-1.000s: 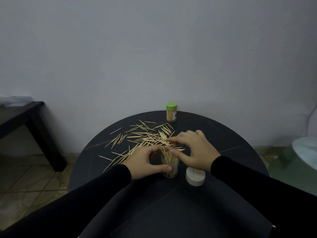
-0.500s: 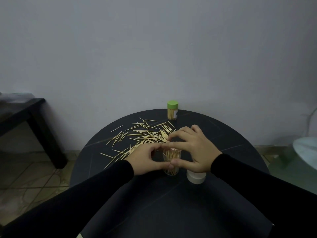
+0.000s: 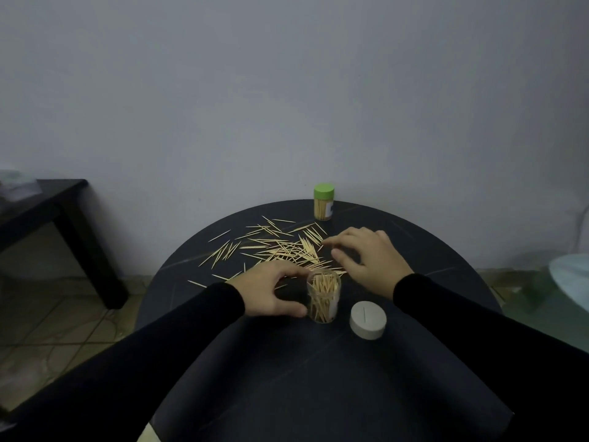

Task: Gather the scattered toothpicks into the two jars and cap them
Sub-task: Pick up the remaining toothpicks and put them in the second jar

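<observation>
Toothpick gathering, mid-frame.
My left hand (image 3: 271, 293) grips the clear plastic jar (image 3: 323, 296); my right hand (image 3: 369, 256), fingers spread, hovers nearer the pale wooden toothpicks (image 3: 280, 247) lying just leftward.

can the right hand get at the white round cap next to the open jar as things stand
Probably yes: the right hand hovers open, holding nothing, and the white round cap lies uncovered just nearer the person, beside the clear open jar.

Open jar (image 3: 323, 296): left side hidden by left hand (image 3: 271, 293).
Counter (image 3: 446, 250): near edge covered by sleeves.
Capped jar (image 3: 323, 202): label too small to read.
</observation>
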`<state>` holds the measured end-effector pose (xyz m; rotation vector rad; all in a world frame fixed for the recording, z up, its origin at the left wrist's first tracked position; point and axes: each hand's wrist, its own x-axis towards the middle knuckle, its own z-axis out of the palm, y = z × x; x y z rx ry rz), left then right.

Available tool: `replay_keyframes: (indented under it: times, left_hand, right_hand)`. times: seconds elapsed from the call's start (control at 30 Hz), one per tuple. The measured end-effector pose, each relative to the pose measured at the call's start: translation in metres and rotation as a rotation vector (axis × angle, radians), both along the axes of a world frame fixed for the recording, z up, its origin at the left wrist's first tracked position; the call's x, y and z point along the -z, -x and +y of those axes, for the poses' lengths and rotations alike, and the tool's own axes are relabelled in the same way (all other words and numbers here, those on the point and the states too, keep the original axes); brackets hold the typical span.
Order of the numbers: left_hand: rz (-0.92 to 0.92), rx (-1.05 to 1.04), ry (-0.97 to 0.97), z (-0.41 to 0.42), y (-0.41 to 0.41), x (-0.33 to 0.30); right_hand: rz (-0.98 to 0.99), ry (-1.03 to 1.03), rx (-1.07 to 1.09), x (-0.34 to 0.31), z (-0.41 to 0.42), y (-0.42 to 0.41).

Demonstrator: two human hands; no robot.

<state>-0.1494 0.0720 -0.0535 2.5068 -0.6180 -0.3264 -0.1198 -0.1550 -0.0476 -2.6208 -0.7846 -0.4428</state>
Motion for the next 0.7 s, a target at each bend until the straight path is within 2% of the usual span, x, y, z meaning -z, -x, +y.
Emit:
replay_keyframes:
  times: [0.1,0.2,0.4,0.6,0.7]
  left_hand:
    - [-0.073,-0.088,-0.091,0.007,-0.012,0.006]
    - [-0.227,-0.190,-0.272,0.005,-0.019,0.011]
    - [-0.356,-0.341,-0.518,-0.008,-0.027,0.008]
    - [-0.323,-0.350,-0.529,-0.017,-0.029,0.004]
    - [-0.333,-0.343,-0.529,-0.020,-0.031,0.004]
  right_hand:
    - [0.131,0.214,0.038,0.002,0.000,-0.006]
    - [0.254,0.357,0.019,0.004,0.004,-0.012]
    - [0.266,0.386,-0.015,0.008,0.015,-0.021]
    - [0.199,0.383,0.018,0.011,0.021,-0.025]
    - [0.242,0.324,0.021,0.012,0.022,-0.026]
